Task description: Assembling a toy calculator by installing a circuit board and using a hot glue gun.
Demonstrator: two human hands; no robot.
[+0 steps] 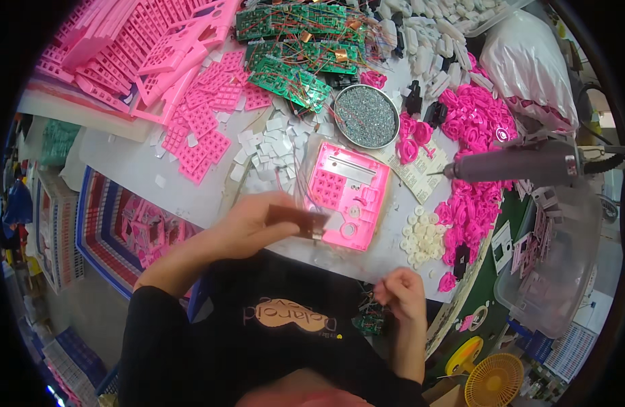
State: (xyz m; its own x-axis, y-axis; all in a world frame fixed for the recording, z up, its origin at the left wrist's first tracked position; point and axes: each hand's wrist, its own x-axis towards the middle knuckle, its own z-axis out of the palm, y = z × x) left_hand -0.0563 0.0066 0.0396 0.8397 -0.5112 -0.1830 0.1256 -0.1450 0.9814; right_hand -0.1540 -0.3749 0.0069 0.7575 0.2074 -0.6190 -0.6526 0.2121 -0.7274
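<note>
Open housing [348,197], pink plastic, near middle of table's [123,156] near edge; bare strip along left edge. Left hand [248,227] pinches brown board [304,219], obscuring housing's near-left corner. Right hand [402,293] at near edge, fingers curled; contents can't be told. Green circuit board [369,323] below, partly hidden. Electric screwdriver [516,165] overhangs right edge.

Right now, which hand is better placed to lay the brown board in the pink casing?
Left, I'd say: the left hand holds the brown board right at the near left corner of the pink casing. The right hand is curled, lower right, apart from it.
</note>
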